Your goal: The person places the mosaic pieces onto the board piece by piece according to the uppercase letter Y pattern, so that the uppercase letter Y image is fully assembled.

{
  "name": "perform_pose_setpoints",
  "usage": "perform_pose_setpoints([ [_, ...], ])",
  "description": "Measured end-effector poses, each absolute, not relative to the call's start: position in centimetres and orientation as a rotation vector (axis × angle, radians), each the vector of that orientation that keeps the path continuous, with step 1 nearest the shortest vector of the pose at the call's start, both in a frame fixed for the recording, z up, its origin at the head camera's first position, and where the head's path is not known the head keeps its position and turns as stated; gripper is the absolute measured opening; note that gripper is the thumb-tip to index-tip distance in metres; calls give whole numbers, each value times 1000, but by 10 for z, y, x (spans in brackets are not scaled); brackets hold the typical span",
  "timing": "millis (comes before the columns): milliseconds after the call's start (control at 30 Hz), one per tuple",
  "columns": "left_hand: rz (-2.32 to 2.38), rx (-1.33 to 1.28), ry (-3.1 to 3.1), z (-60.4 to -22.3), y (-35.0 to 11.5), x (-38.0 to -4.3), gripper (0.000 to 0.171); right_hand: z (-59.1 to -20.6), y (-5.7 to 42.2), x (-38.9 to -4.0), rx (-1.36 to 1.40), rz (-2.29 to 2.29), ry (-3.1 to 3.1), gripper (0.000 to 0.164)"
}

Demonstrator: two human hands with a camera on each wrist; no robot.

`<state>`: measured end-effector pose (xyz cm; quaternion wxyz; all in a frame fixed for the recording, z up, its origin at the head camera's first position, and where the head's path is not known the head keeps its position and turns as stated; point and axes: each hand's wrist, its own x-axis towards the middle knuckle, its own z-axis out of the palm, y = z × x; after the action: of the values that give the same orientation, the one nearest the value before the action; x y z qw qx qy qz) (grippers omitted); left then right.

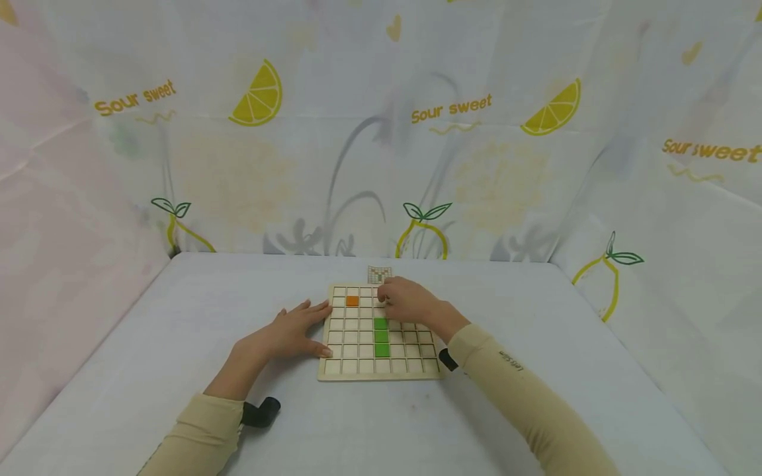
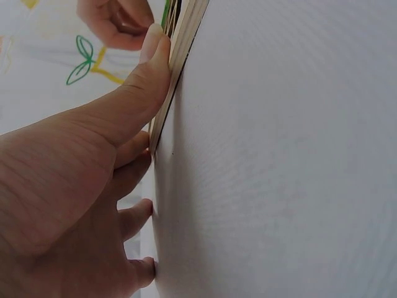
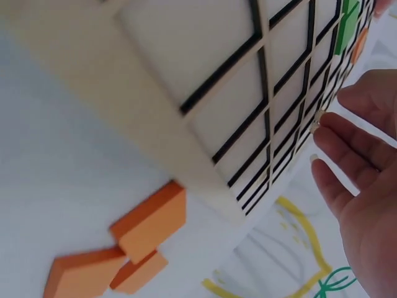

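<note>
A wooden grid board (image 1: 381,378) lies on the white table. Three green tiles (image 1: 381,336) form a column in it, and one orange tile (image 1: 352,301) sits near its upper left. My left hand (image 1: 292,330) rests at the board's left edge with its fingers spread. The thumb (image 2: 155,53) touches the rim in the left wrist view. My right hand (image 1: 411,301) reaches over the board's far part, fingertips bent down toward the cells. In the right wrist view, the right fingers (image 3: 347,152) hang by the far cells; whether they pinch a tile cannot be made out.
A small patterned card (image 1: 379,274) lies just beyond the board. Several loose orange tiles (image 3: 149,220) rest on the table beside the board's edge, hidden in the head view. A printed cloth (image 1: 357,165) hangs behind the table.
</note>
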<state>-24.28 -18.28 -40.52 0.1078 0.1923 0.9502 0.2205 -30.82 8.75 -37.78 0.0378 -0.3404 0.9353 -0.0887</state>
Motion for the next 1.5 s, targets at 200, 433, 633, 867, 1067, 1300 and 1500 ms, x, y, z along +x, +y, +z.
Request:
perform_pose_setpoints([
  [200, 652, 556, 2793, -404, -183, -242, 98, -376, 99, -309, -1034, -221, 2863, 23],
  [433, 641, 558, 2796, -404, -183, -242, 98, -378, 112, -311, -1052, -192, 2857, 24],
  [633, 649, 557, 2785, -406, -183, -243, 98, -377, 119, -311, -952, -242, 2845, 26],
  [867, 649, 563, 2785, -407, -183, -244, 98, -378, 126, -310, -872, -300, 2850, 28],
  [1067, 642, 565, 2786, -408, -183, -245, 98, -379, 134, -308, -871, -338, 2854, 25],
  [1300, 645, 563, 2786, -406, -183, -244, 98, -377, 145, -306, -861, -374, 2859, 20],
  [1500, 654, 563, 2780, -405, -184, -244, 99, -381, 148, -309, -856, -345, 2872, 17],
])
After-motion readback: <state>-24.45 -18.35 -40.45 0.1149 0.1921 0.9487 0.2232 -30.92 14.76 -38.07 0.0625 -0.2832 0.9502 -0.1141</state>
